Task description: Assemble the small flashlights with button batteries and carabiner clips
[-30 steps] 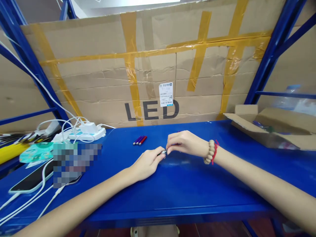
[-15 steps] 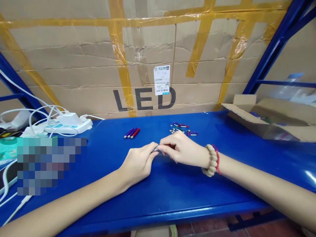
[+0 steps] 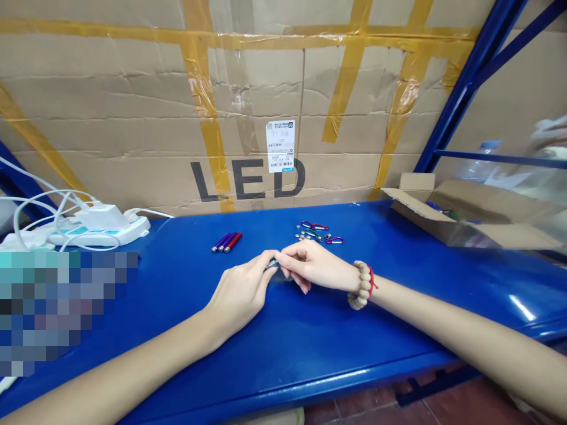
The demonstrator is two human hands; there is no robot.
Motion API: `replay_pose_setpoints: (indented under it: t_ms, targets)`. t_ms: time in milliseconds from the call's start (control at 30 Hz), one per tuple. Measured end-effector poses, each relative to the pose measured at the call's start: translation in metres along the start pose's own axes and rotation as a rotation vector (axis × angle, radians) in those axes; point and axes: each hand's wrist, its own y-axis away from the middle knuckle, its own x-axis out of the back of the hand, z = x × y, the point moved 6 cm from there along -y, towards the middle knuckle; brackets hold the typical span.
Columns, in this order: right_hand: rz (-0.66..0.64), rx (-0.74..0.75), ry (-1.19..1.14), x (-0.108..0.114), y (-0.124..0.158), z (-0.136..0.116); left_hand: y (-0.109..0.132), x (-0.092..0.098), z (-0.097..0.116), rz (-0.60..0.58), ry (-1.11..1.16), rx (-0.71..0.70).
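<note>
Part (image 3: 271, 264): pinched in left hand (image 3: 239, 286). Right hand (image 3: 312, 265): fingertips narrowed at its end; cannot tell whether gripping. Three tubes (image 3: 227, 241) lie beyond.

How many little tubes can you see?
3, side by side on the table: a purple tube on the left, another purple tube in the middle, a red tube on the right. More may be hidden in the left hand or the box.

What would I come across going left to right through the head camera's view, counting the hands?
White power strip → left hand → small shiny thing in its fingers → right hand → beaded bracelet → open cardboard box.
</note>
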Motion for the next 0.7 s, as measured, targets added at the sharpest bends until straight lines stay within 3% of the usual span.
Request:
replay_pose_setpoints:
  t_ms: [200,433,700]
  targets:
    - [0.046,0.032,0.04,0.001,-0.002,0.008,-0.002,-0.001,-0.002,-0.023,0.01,0.037]
    - [0.332,0.215,0.23,0.021,0.0,0.007,-0.004,0.0,-0.01,-0.023,0.047,0.133]
    - [0.359,0.466,0.296,0.025,0.007,-0.003,-0.005,-0.001,-0.012,-0.057,0.076,0.15]
